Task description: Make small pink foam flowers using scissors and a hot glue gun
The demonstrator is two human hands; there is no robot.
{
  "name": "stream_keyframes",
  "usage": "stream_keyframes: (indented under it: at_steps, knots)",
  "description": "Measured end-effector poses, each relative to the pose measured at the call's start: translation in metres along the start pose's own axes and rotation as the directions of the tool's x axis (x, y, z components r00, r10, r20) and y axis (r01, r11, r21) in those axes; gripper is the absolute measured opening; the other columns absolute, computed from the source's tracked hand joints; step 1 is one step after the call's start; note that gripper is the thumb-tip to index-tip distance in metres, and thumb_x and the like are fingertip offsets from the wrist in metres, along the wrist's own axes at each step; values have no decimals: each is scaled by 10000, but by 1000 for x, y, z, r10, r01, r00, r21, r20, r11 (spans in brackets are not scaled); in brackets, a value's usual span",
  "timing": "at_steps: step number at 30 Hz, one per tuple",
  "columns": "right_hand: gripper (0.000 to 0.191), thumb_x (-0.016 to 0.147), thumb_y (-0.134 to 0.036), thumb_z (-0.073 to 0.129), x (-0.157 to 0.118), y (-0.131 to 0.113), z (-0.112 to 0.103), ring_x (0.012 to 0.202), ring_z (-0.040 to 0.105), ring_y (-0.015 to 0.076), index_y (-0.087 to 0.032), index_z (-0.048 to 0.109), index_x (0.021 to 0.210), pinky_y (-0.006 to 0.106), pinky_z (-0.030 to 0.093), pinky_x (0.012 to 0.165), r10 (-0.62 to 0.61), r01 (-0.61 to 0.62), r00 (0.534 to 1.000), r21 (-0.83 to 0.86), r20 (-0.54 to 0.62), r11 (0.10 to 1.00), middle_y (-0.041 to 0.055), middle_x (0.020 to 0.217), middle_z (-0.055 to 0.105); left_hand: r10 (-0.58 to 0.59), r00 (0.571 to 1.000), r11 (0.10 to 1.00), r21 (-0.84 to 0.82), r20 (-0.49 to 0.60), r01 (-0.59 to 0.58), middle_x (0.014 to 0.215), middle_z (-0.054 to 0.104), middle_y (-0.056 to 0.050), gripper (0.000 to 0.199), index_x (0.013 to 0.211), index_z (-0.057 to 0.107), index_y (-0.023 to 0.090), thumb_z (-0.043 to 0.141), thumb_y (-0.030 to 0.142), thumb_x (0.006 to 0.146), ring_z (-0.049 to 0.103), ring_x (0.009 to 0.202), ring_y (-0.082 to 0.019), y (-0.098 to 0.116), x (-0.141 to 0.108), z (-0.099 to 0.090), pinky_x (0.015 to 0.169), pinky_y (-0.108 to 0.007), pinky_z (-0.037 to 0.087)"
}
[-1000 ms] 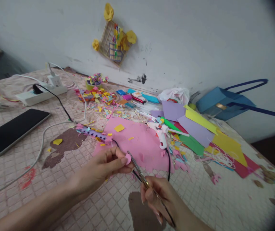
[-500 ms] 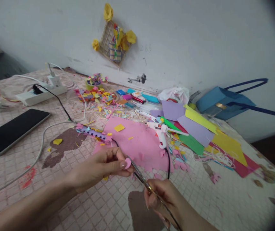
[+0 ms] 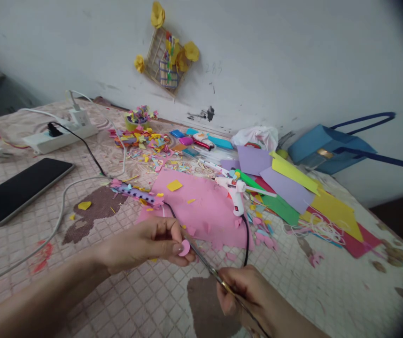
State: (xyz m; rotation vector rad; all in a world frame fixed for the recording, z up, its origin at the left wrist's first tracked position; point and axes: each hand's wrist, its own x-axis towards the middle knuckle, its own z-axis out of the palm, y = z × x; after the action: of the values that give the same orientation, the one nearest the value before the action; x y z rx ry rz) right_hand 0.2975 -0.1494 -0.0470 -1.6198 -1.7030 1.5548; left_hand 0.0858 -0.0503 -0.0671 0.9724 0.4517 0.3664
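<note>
Between thumb and fingers, my left hand (image 3: 152,244) pinches a small round pink paper piece (image 3: 184,247). My right hand (image 3: 245,295) is closed around the handles of a pair of scissors (image 3: 210,267), whose blades point up and left and reach the edge of the pink piece. Whether the blades touch it I cannot tell. Just beyond both hands lies a large pink sheet (image 3: 190,202) with yellow and pink scraps on it. A white glue gun (image 3: 236,195) rests on its right edge, its black cord running down past my right hand.
At left are a phone (image 3: 21,190), a white power strip (image 3: 60,136) and loose cables. A purple dotted strip (image 3: 138,193) lies left of the sheet. Colored paper sheets (image 3: 286,188), white string (image 3: 321,230) and a blue bag (image 3: 330,148) are at right. Paper scraps (image 3: 145,141) cover the back.
My right hand and the scissors have shifted slightly right and down. The scissor blades look closer together. My left hand still holds the pink piece, moved a little left and turned slightly.
</note>
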Motion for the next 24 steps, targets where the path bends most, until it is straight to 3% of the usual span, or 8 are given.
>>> stream_keyframes:
  at_steps: [9,17,24]
  knots:
    - [588,806,-657,383,-5,-1,-11,461,362,71,-134,538,589,180,229,421,-67,79,993,-124,100,989,-37,501,389,-17,993,1000,27,120,14,957,668,-74,145,707,513,135,634,133,788,636,883,-170,-2,1,-7,777,-323,472]
    - [646,730,-767,342,-7,2,-15,443,306,60,-145,475,614,167,202,394,-68,74,982,-33,177,997,-47,498,346,-44,987,998,40,154,38,971,696,-104,156,693,510,126,636,101,781,650,883,-169,-1,0,-6,748,-283,466]
    - [595,776,-712,363,-6,-1,-25,445,307,41,-140,463,647,144,212,380,-108,132,960,-79,257,988,-44,535,358,-48,976,999,25,215,44,955,704,-107,132,717,523,134,639,123,779,664,854,-199,-4,2,-8,710,-325,490]
